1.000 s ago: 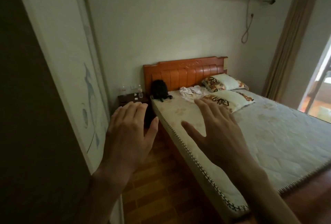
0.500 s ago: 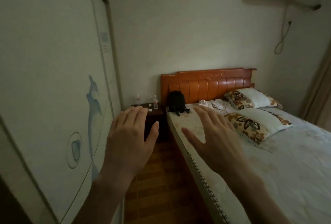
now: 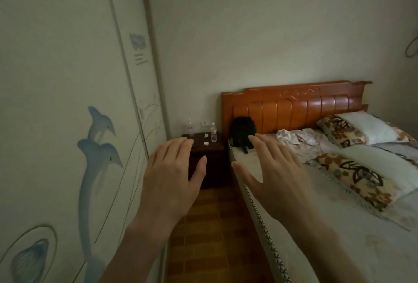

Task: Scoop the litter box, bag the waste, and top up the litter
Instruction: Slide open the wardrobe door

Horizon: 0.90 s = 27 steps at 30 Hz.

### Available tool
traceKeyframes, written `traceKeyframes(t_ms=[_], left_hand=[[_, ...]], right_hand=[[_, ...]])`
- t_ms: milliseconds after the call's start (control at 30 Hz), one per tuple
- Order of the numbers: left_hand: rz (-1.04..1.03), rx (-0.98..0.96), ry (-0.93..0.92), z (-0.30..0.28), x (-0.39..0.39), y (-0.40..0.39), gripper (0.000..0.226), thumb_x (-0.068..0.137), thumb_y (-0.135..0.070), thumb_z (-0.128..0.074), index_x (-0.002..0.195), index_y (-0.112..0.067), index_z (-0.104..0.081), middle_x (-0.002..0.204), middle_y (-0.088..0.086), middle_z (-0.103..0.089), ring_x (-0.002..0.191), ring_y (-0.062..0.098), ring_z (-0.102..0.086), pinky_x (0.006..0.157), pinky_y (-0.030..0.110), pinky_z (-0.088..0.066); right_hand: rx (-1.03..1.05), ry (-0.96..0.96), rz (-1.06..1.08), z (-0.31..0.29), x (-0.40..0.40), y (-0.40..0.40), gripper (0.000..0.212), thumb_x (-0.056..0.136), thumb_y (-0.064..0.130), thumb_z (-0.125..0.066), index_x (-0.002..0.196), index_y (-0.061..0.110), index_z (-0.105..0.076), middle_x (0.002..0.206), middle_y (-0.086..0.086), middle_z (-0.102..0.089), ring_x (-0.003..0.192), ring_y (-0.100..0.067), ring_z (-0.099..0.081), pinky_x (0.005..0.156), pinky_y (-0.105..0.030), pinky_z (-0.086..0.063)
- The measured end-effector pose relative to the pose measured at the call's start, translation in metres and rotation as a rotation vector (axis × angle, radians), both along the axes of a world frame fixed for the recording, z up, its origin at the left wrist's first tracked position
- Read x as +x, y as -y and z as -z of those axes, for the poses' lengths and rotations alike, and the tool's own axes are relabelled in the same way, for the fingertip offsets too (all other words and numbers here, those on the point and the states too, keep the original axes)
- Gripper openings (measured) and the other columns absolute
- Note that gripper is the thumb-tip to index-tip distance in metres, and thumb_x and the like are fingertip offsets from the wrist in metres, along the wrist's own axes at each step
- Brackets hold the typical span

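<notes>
No litter box, scoop, bag or litter shows in the head view. My left hand (image 3: 172,176) is held out in front of me, palm down, fingers straight and empty, over the narrow floor strip between wardrobe and bed. My right hand (image 3: 274,174) is stretched out the same way, empty, above the near edge of the mattress (image 3: 339,248).
A white wardrobe with dolphin pictures (image 3: 67,124) fills the left. A dark nightstand (image 3: 207,153) with bottles stands at the end of the brown floor strip (image 3: 214,226). The bed has an orange headboard (image 3: 294,106), a black backpack (image 3: 242,133), crumpled cloth and patterned pillows (image 3: 362,174).
The view has moved forward and turned left along the wardrobe; the nightstand and headboard are closer. Both hands stay out front, open and empty.
</notes>
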<state>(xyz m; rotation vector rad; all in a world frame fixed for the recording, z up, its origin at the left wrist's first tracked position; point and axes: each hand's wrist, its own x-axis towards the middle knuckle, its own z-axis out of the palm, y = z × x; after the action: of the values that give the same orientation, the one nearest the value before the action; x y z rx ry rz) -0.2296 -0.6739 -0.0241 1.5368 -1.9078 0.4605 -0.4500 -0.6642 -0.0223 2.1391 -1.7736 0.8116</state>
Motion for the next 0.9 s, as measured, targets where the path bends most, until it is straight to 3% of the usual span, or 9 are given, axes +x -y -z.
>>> traceKeyframes(t_ms=[433, 700, 900], left_hand=[[-0.129, 0.01, -0.007, 0.004, -0.056, 0.204, 0.054, 0.104, -0.049, -0.035, 0.138, -0.015, -0.059, 0.133, 0.002, -0.065, 0.126, 0.02, -0.058, 0.11, 0.037, -0.044], [-0.224, 0.003, 0.016, 0.0, -0.056, 0.299, 0.054, 0.104, -0.05, -0.036, 0.136, -0.014, -0.06, 0.132, 0.003, -0.066, 0.125, 0.021, -0.059, 0.109, 0.038, -0.044], [-0.249, -0.003, 0.022, 0.009, -0.046, 0.388, 0.055, 0.104, -0.05, -0.037, 0.137, -0.013, -0.06, 0.135, 0.004, -0.065, 0.127, 0.023, -0.057, 0.111, 0.041, -0.044]], right_hand=[[0.034, 0.051, -0.129, 0.012, -0.062, 0.234, 0.077, 0.097, 0.075, -0.025, 0.155, 0.025, -0.035, 0.158, 0.004, -0.042, 0.147, -0.015, -0.036, 0.12, -0.036, -0.029], [0.015, 0.026, -0.193, 0.006, -0.06, 0.348, 0.075, 0.098, 0.073, -0.028, 0.152, 0.023, -0.041, 0.154, 0.001, -0.047, 0.144, -0.019, -0.04, 0.119, -0.037, -0.028], [-0.006, -0.014, -0.232, 0.007, -0.044, 0.445, 0.077, 0.098, 0.075, -0.023, 0.154, 0.024, -0.037, 0.157, 0.002, -0.043, 0.148, -0.017, -0.035, 0.12, -0.034, -0.02]])
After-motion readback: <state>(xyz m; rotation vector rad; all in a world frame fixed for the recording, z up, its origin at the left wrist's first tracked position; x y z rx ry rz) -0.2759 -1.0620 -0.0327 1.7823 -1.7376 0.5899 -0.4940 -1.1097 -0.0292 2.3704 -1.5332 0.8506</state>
